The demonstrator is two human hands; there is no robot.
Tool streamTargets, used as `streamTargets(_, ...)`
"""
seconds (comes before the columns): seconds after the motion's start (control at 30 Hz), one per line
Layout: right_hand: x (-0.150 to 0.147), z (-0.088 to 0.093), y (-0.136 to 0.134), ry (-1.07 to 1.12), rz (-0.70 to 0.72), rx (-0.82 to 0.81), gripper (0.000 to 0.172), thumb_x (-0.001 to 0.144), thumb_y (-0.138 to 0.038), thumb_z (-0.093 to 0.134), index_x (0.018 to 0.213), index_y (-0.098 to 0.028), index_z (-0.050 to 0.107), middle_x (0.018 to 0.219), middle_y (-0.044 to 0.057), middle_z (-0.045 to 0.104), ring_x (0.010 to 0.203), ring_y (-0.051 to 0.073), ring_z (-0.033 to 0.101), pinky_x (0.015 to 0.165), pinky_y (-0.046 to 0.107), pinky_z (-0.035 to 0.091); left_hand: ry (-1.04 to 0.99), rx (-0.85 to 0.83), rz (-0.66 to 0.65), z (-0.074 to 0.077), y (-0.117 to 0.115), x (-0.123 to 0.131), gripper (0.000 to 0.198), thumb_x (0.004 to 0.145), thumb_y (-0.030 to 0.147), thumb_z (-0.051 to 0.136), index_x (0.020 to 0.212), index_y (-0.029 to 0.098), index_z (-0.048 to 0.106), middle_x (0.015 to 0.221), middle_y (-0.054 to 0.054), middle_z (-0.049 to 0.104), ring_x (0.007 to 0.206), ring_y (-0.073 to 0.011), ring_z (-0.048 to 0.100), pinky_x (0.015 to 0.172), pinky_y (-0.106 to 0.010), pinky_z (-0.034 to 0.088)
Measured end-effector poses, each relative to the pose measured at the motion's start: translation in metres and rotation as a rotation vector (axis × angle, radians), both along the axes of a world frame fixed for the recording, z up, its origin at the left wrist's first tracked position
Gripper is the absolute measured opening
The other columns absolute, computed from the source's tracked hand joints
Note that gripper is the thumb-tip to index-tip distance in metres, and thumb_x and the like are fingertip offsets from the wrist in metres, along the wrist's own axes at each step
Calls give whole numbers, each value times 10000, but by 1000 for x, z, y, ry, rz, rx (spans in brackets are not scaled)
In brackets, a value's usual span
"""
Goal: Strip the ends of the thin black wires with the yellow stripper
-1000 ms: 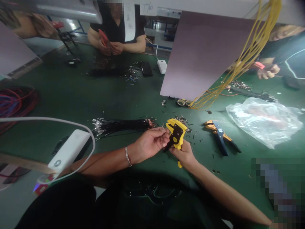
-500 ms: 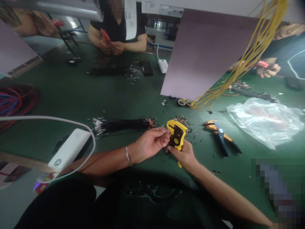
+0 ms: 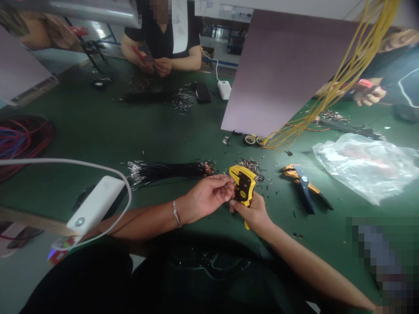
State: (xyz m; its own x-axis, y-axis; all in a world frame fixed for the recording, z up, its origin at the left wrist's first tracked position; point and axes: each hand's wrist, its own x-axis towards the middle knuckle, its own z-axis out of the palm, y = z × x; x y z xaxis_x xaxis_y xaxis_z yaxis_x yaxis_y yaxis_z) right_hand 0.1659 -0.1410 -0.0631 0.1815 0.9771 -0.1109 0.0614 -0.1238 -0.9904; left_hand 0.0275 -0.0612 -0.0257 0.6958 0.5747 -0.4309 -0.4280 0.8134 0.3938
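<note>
My right hand (image 3: pixel 253 209) is wrapped round the handles of a yellow and black wire stripper (image 3: pixel 244 185). Close against the tool's jaw, my left hand (image 3: pixel 211 194) has its thumb and fingers pinched together; whatever they grip is too small to make out. Behind my hands, a bundle of black wires (image 3: pixel 166 170) lies across the green table, silvery ends to the left and coppery ends to the right. A heap of short wire scraps (image 3: pixel 252 166) lies just beyond the stripper.
To the right lie a blue and orange wire stripper (image 3: pixel 303 185) and a clear plastic bag (image 3: pixel 369 165). A white power bank (image 3: pixel 96 205) with a cable sits left. Yellow wires (image 3: pixel 343 91) hang beside a grey panel (image 3: pixel 281 74). Across the table, a person (image 3: pixel 162 43) holds a red-handled tool.
My hands and the yellow wire stripper stay almost in place. Across the table, the person's red-handled tool has shifted and tilted lower to the left.
</note>
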Motion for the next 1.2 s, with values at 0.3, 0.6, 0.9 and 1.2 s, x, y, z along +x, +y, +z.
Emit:
streamTargets(0.3, -2, -3, 0, 48, 5, 14, 174, 710, -289, 694, 699, -198, 546, 478, -25, 576, 415, 134, 518, 439, 279, 457, -16, 18, -7, -3, -1, 1, 100, 787, 51, 595, 715, 44, 664, 635, -71, 609, 540, -83, 564, 509, -190, 416)
streamTargets(0.6, -3, -2, 0, 146, -25, 7, 215, 691, -307, 710, 699, -200, 525, 455, -42, 549, 375, 117, 493, 399, 262, 437, -29, 56, -20, -5, -1, 0, 142, 822, 75, 558, 743, 51, 673, 643, -76, 623, 549, -98, 579, 523, -208, 423)
streamTargets(0.9, -3, -7, 2, 111, -82, -1, 138, 647, -200, 649, 683, -205, 515, 439, -55, 549, 357, 109, 475, 380, 244, 415, -32, 158, -60, -7, -2, -1, 88, 835, 128, 597, 801, 81, 663, 710, -72, 638, 573, -107, 592, 543, -228, 422)
streamTargets(1.2, -2, -12, 0, 111, -54, -10, 126, 665, -194, 628, 740, -197, 526, 457, -57, 549, 368, 109, 480, 395, 242, 409, 48, 243, -80, -7, 2, -2, 88, 803, 159, 612, 761, 91, 648, 599, -43, 586, 470, -98, 528, 448, -228, 357)
